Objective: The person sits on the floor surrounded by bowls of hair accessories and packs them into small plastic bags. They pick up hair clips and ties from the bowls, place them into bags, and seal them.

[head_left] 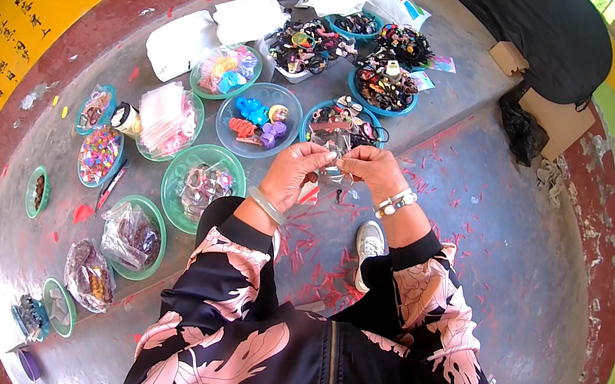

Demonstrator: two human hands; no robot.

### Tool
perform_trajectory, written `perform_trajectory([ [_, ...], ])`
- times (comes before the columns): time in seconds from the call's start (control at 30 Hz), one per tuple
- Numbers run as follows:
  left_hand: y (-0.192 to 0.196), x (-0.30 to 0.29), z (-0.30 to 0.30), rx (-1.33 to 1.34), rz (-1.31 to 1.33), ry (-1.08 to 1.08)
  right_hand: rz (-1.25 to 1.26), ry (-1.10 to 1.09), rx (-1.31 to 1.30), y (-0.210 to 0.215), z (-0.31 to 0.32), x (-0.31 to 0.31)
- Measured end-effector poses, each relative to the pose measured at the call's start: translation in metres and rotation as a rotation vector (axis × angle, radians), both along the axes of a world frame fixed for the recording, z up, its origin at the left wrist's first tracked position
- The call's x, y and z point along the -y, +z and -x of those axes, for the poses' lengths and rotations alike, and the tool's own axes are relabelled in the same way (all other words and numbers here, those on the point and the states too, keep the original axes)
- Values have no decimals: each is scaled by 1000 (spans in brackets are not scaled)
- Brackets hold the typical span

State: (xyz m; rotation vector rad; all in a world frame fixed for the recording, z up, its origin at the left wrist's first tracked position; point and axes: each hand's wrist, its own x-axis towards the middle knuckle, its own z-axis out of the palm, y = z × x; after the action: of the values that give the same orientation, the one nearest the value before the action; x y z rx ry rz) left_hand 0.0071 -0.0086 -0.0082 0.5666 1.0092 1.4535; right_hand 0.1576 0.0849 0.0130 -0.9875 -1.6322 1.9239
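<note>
A packet (338, 142) is held up between the two hands, above the person's lap and in front of a blue bowl (306, 120) of hair ties. Its near edge is pinched between thumb and fingers by the left hand (295, 176), and by the right hand (376, 172) in the same way, with the fingertips brought close together. The packet appears to be clear plastic, though its contents cannot be told apart from the bowl behind. A bangle (266, 206) is worn on the left wrist and bracelets (395, 203) on the right.

To the left of the hands, toys in blue, orange and purple are held in a pale bowl (254, 150), and clear bags (205, 188) in a green bowl (172, 188) nearer the body. Farther left, pink sheets (166, 117) are heaped, with beads (99, 153) just beside them. A shoe (370, 244) is set on the floor (468, 298), where red scraps (327, 280) are strewn.
</note>
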Motion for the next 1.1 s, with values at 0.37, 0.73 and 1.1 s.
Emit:
perform_trajectory([
  [0.37,-1,0,-3,16,8,-7,16,4,-15,-2,0,0],
  [0.73,-1,-1,-1,21,-2,107,49,86,-6,-5,2,1],
  [1.1,-9,-2,-4,-94,66,248,-547,-172,262,-3,10,5],
])
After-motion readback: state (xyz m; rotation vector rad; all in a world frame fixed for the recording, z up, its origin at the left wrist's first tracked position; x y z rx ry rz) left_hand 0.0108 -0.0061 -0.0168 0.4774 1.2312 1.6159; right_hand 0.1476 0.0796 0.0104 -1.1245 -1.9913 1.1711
